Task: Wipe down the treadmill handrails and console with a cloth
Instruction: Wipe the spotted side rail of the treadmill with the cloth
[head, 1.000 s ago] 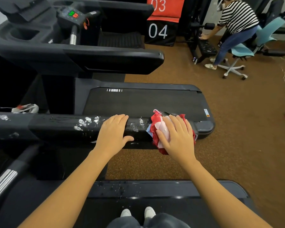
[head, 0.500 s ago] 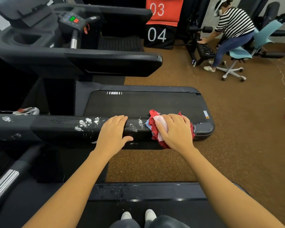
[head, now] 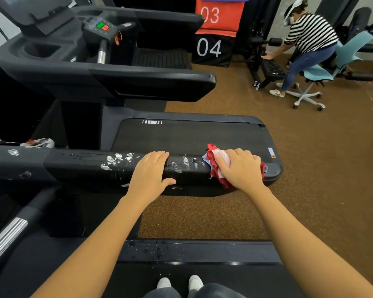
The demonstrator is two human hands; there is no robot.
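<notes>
Near handrail point(head: 80, 168): black, running left to right across the view. White foam spots point(head: 116, 160) sit on its top face at mid-length, with more wet marks between the two hands.

Cloth point(head: 213, 166): red, pink and pale blue, bunched, lying on top of the handrail at its right end. Part of it hangs over the near face of the rail.

Right hand point(head: 241, 168): placed on top of the cloth. Its fingers point(head: 228, 157) are curled over the bunch and grasp it against the rail. The cloth shows to the left of the fingertips and below the palm; the rest is covered by the hand.

Left hand point(head: 149, 175): resting on the bare handrail just left of the cloth, apart from it. Its fingers point(head: 157, 157) lie released and straight across the top face, thumb spread along the near face. It holds nothing.

Console point(head: 99, 26) of the neighbouring treadmill: upper left, well apart from both hands.

Surroundings: brown floor point(head: 310, 168); a person in a striped shirt point(head: 310, 33) bends over equipment at upper right.
</notes>
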